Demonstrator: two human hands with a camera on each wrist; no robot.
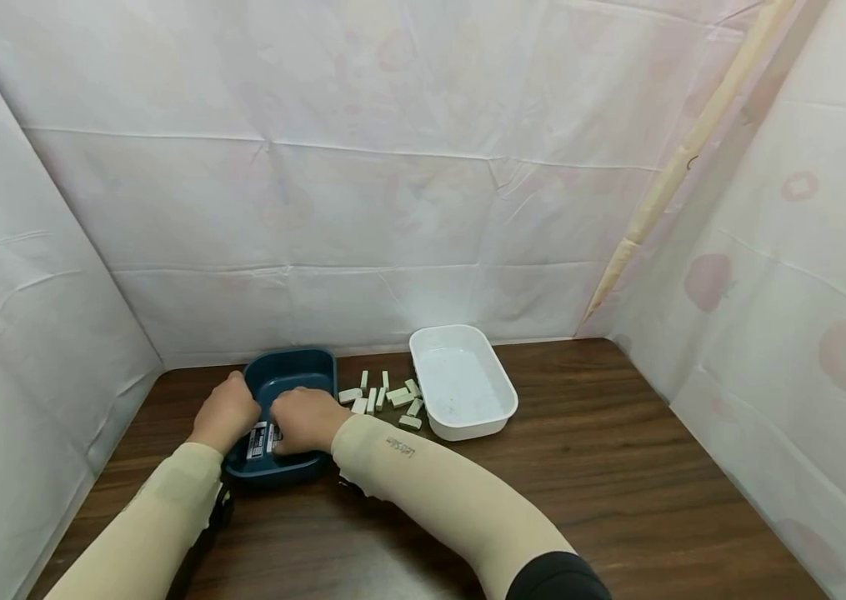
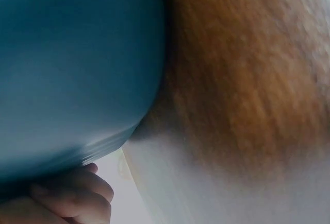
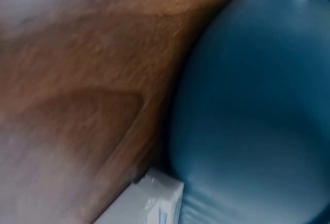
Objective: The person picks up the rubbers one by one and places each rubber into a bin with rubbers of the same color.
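A dark blue tray [image 1: 295, 371] stands on the wooden table at the left. My left hand [image 1: 226, 412] grips its left rim, and the fingers [image 2: 72, 198] curl under the tray's blue wall [image 2: 77, 69] in the left wrist view. My right hand [image 1: 307, 419] lies over the near rim with its fingers curled into the tray, next to small black-and-white pieces [image 1: 261, 439]. Its fingertips are hidden. The right wrist view shows only the tray's outer wall [image 3: 258, 105] close up.
Several small white blocks [image 1: 385, 398] lie scattered between the blue tray and a white tray [image 1: 498, 412] to the right. Pale cloth walls [image 1: 392, 208] close in the table at the back and on both sides. Bare wood [image 1: 618, 467] spreads to the right.
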